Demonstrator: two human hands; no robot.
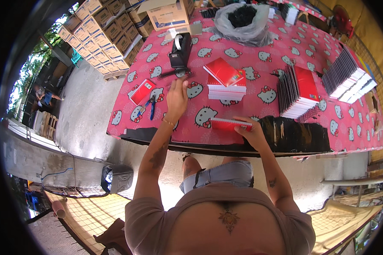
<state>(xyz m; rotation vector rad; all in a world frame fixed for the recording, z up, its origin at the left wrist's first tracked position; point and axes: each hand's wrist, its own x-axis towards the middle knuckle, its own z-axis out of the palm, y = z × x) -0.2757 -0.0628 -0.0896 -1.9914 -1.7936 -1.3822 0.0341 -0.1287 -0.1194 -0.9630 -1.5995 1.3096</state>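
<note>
My right hand grips the right end of a small red notebook, held edge-on at the table's front edge. My left hand reaches forward with its fingers stretched out, and its fingertips are at a few black spiral binding coils. Whether they touch a coil is hard to make out. Left of that hand lie another red notebook and blue-handled pliers. Beyond the held notebook stands a stack of notebooks with white page edges, a red cover lying askew on top.
A black tape dispenser stands behind the coils. Farther back sits a clear plastic bag of black coils. Bound notebook stacks fill the right side. Cartons are piled beyond the table's left; a person sits far left.
</note>
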